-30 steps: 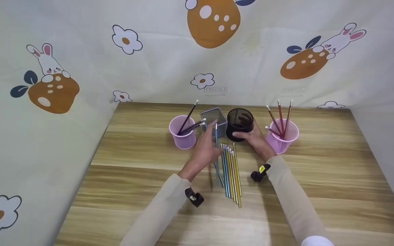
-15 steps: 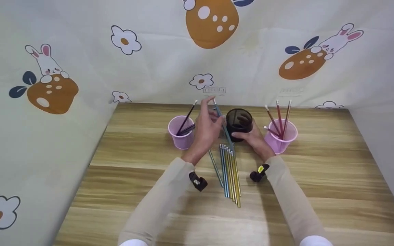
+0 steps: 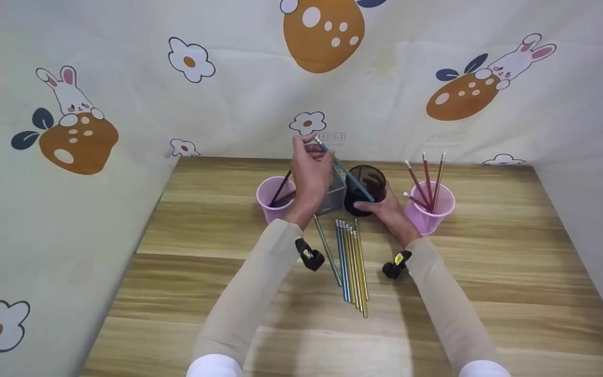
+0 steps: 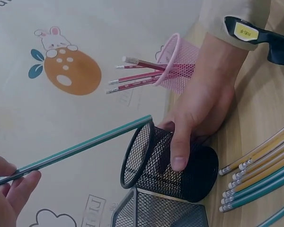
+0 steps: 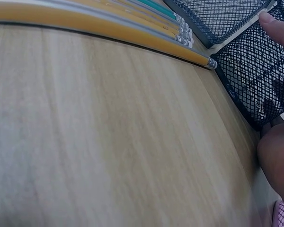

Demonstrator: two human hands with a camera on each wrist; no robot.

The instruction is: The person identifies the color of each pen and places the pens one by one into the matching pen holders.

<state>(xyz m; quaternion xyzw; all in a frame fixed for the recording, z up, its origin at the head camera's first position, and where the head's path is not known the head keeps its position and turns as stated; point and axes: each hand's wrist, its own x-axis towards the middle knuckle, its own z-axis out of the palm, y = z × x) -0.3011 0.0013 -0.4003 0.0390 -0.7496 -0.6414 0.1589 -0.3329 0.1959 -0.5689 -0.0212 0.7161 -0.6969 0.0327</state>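
- Left hand [image 3: 309,175] raised above the bench, fingers pinched on the upper end of a slim teal-and-silver striped pencil [image 3: 344,169].
- The pencil slants down to the right; its lower end sits at the mouth of the round black wire-mesh pencil cup [image 3: 366,189]. In the left wrist view the tip is right at the cup's rim [image 4: 137,153]; cannot tell whether it has passed inside.
- Right hand [image 3: 389,213] wraps the black cup from the near right side, thumb across the front mesh, fingers curled round the wall. Cup stands upright on the wood-grain bench [image 3: 490,272].
- Square grey wire-mesh holder [image 3: 334,193] stands just left of the black cup, touching or nearly touching it, partly hidden behind the left hand.
- Pale purple mesh cup on the left [image 3: 272,201] holds a few dark pencils leaning rightward.
- Pink mesh cup on the right [image 3: 431,209], just beyond the right hand, holds several red-and-brown pencils with eraser ends up.
- Row of loose pencils [image 3: 353,262] lies on the bench between the two forearms, eraser ends toward the cups: teal ones on the left, yellow-gold ones on the right, packed side by side. One more teal pencil [image 3: 327,250] lies apart to their left, angled.
- Small black camera units are strapped at both wrists, over beige sleeves.
- Backdrop: cream cloth printed with rabbits, orange mushrooms and flowers [image 3: 123,78] on the rear and sides.
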